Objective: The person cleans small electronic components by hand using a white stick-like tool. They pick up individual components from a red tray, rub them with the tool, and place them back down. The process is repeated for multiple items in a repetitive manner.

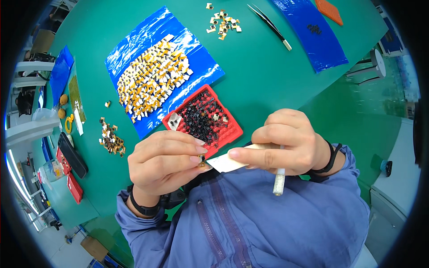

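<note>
My left hand [163,156] is closed, its fingertips pinching a small black-and-gold part [202,163]. My right hand [288,145] grips a whitish flat strip [227,163] between thumb and fingers, its pointed end close to the small part; whether they touch I cannot tell. From under the same hand sticks out a slim rod with a clear and white end [279,184]; its rest is hidden by the fingers. Just beyond both hands lies a red ribbed tray [232,131] holding many small black rings [199,116] and a scrap of white paper [174,121].
A blue film sheet [203,67] carries a heap of gold-and-white flex pieces [156,78]. Smaller piles lie far off [223,23] and at left [111,139]. Tweezers [272,29], another blue sheet [328,53], a black case [73,156] and yellow tape [69,123] rest around the green table.
</note>
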`<state>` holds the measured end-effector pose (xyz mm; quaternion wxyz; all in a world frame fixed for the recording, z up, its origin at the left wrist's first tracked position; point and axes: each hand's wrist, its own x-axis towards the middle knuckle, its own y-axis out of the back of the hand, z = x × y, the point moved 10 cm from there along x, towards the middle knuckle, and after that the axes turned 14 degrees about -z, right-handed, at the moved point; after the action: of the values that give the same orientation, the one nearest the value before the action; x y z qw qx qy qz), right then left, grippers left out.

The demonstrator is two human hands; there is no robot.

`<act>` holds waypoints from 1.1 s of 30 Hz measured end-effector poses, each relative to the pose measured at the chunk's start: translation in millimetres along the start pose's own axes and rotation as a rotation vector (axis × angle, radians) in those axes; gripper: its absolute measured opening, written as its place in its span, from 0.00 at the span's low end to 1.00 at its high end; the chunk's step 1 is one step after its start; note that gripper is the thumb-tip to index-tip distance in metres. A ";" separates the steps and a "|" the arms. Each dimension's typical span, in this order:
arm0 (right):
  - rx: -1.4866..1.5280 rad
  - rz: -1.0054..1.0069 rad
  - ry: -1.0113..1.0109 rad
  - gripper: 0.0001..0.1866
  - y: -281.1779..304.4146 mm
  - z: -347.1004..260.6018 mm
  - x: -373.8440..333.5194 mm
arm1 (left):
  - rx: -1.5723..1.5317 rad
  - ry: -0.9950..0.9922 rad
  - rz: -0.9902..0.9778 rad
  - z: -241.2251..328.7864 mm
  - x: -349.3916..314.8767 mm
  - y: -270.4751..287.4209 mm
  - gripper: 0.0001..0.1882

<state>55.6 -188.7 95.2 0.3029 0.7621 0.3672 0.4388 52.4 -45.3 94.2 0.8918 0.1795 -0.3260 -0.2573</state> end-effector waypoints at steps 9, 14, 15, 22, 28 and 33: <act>0.011 -0.028 -0.010 0.18 -3.5 1.3 -0.3 | 0.028 0.001 -0.016 1.6 1.4 -1.9 0.15; 0.019 -0.052 -0.022 0.18 -5.4 2.1 -1.2 | 0.087 -0.003 -0.023 2.7 0.7 -3.5 0.16; 0.023 -0.058 -0.028 0.18 -5.8 2.3 -1.3 | 0.108 -0.002 -0.024 3.1 0.5 -4.0 0.16; 0.049 -0.081 -0.053 0.15 -9.5 5.6 -3.2 | 0.303 -0.001 -0.062 11.1 2.1 -9.1 0.14; 0.032 -0.106 -0.074 0.14 -11.2 6.8 -3.3 | 0.459 -0.041 -0.101 17.6 1.7 -15.1 0.09; -0.004 -0.122 -0.076 0.14 -10.4 6.0 -2.6 | 0.519 -0.032 -0.131 21.8 3.1 -18.7 0.08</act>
<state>57.0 -186.0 83.3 0.3441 0.7538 0.4004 0.3912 33.3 -65.4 102.4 0.7921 0.4190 -0.3827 -0.2251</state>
